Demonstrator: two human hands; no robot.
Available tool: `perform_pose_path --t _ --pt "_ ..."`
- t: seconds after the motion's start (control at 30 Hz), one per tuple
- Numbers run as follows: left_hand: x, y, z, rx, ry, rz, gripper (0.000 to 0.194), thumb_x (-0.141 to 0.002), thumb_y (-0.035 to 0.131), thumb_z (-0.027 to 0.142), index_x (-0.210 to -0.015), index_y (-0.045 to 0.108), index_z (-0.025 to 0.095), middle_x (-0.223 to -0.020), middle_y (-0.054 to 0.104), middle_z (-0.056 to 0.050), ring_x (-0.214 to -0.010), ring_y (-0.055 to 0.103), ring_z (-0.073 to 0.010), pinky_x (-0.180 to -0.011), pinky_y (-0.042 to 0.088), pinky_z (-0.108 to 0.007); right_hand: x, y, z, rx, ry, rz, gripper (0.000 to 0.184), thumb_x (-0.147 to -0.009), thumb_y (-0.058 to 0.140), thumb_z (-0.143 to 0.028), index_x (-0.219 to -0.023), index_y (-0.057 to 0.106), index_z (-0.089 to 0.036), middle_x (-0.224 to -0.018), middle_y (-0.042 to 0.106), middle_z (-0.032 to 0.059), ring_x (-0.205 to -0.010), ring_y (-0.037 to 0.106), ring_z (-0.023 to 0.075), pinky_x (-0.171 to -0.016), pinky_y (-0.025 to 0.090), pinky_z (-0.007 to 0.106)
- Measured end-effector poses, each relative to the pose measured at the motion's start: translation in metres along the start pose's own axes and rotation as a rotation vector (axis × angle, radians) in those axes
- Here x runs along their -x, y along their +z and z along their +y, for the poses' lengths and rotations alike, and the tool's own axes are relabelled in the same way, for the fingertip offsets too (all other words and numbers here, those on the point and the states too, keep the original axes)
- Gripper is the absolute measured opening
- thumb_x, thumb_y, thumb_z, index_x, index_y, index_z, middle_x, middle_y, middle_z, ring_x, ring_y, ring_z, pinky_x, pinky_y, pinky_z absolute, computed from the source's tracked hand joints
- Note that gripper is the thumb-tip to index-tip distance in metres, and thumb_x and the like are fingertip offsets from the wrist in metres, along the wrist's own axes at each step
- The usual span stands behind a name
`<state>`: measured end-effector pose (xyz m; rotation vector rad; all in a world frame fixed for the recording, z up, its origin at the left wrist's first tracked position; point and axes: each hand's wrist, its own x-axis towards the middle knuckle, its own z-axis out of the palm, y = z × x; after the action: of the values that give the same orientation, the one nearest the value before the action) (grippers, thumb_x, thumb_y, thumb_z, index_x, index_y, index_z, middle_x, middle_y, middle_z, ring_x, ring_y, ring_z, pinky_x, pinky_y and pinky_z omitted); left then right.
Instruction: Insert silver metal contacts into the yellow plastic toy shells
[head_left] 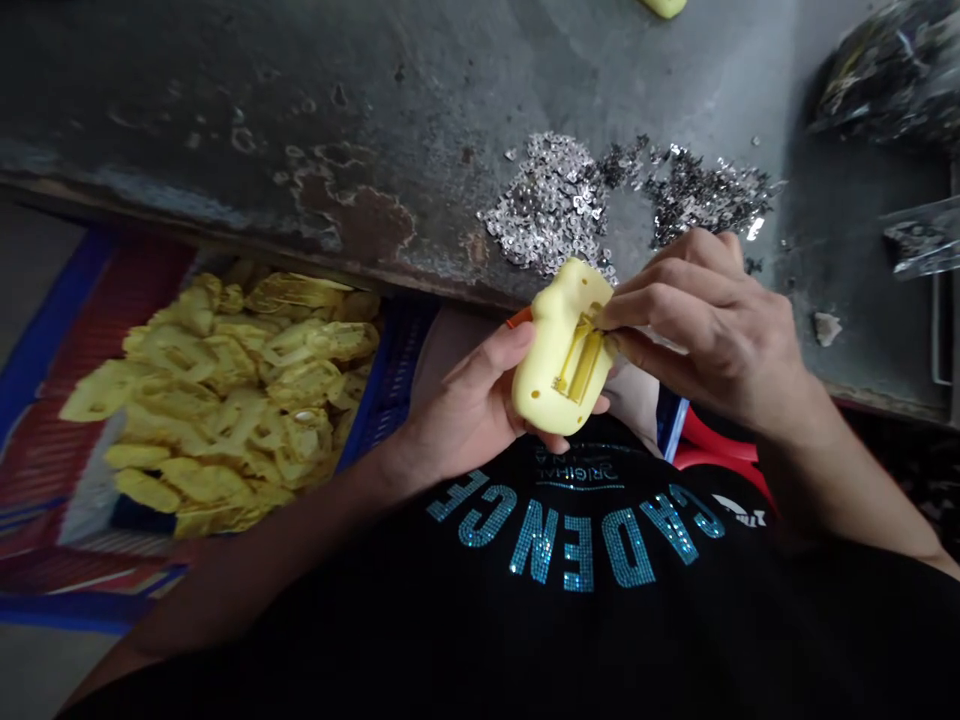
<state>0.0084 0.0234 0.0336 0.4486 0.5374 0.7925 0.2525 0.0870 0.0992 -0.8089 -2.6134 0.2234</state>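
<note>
My left hand (480,395) is wrapped round a pale yellow plastic toy shell (551,330), its battery compartment (581,365) facing up. A bit of orange shows at the shell's left edge. Over the compartment's upper end, the fingers of my right hand (697,310) are pinched together against the shell. Whatever is between those fingertips is hidden or too small to make out. Just beyond the shell, on the metal table, lie a heap of small silvery metal pieces (547,200) and a darker heap of similar pieces (697,195).
On the left, below the table edge, a blue and red crate (154,285) holds many yellow plastic shells (240,390). Clear bags with dark metal parts (900,80) rest at the table's right. A yellow piece (665,6) shows at the top edge. Something red (720,455) is beneath my right forearm.
</note>
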Motion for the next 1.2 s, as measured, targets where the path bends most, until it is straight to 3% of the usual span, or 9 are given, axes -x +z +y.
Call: perform_pose_path --t 0.17,0.37,0.53,0.7,0.87,1.0,1.2 --pt "0.004 0.004 -0.001 0.017 0.008 -0.017 0.054 -0.103 0.076 0.065 -0.139 0.073 0.025 -0.123 0.086 -0.009 -0.097 0.089 -0.0289 -0.053 0.065 -0.021 0.000 -0.001 -0.009 0.139 -0.110 0.038 0.015 -0.118 0.059 -0.031 -0.124 0.071 -0.025 -0.104 0.074 0.0023 -0.104 0.070 0.0258 -0.091 0.056 0.047" --pt "0.005 0.003 -0.004 -0.003 0.000 -0.032 0.057 -0.101 0.077 0.069 -0.137 0.076 0.025 -0.125 0.085 -0.011 -0.106 0.088 -0.0338 -0.052 0.065 -0.021 0.001 0.002 -0.016 0.271 -0.193 0.116 0.014 -0.118 0.060 -0.030 -0.108 0.068 -0.023 -0.095 0.076 0.0031 -0.091 0.065 0.0257 -0.077 0.051 0.046" --pt "0.005 0.006 -0.003 -0.002 0.011 -0.019 0.059 -0.100 0.077 0.068 -0.141 0.074 0.026 -0.131 0.084 -0.011 -0.105 0.089 -0.0323 -0.052 0.065 -0.020 0.008 0.003 -0.018 0.174 -0.078 0.102 0.012 -0.116 0.063 -0.026 -0.126 0.070 -0.027 -0.105 0.081 0.0018 -0.099 0.070 0.0245 -0.083 0.052 0.045" --pt "0.006 0.007 -0.001 0.014 0.006 -0.006 0.063 -0.100 0.077 0.068 -0.143 0.071 0.023 -0.121 0.086 -0.012 -0.098 0.089 -0.0295 -0.052 0.064 -0.020 0.018 0.010 -0.019 0.108 0.069 0.165 0.013 -0.116 0.063 -0.026 -0.117 0.074 -0.031 -0.107 0.084 0.0007 -0.093 0.070 0.0224 -0.086 0.053 0.046" --pt "0.005 0.006 -0.003 0.028 0.021 -0.036 0.069 -0.102 0.073 0.068 -0.150 0.067 0.020 -0.123 0.085 -0.014 -0.100 0.089 -0.0302 -0.052 0.065 -0.020 0.028 0.027 -0.018 0.197 -0.012 0.323 0.018 -0.113 0.066 -0.025 -0.127 0.075 -0.032 -0.111 0.085 0.0009 -0.094 0.070 0.0222 -0.083 0.049 0.045" --pt "0.005 0.005 -0.006 0.035 0.038 -0.043 0.065 -0.104 0.069 0.066 -0.148 0.068 0.018 -0.125 0.085 -0.016 -0.105 0.089 -0.0334 -0.053 0.066 -0.021 0.033 0.034 -0.021 0.258 -0.027 0.355 0.022 -0.114 0.066 -0.027 -0.133 0.075 -0.032 -0.112 0.085 0.0014 -0.096 0.071 0.0232 -0.082 0.049 0.045" --pt "0.009 0.008 -0.007 -0.012 0.107 -0.016 0.053 -0.104 0.073 0.060 -0.139 0.071 0.020 -0.122 0.085 -0.014 -0.096 0.089 -0.0312 -0.050 0.065 -0.022 0.032 0.034 -0.022 0.119 0.026 0.395 0.027 -0.113 0.065 -0.024 -0.136 0.073 -0.034 -0.110 0.083 0.0017 -0.089 0.071 0.0208 -0.081 0.051 0.043"
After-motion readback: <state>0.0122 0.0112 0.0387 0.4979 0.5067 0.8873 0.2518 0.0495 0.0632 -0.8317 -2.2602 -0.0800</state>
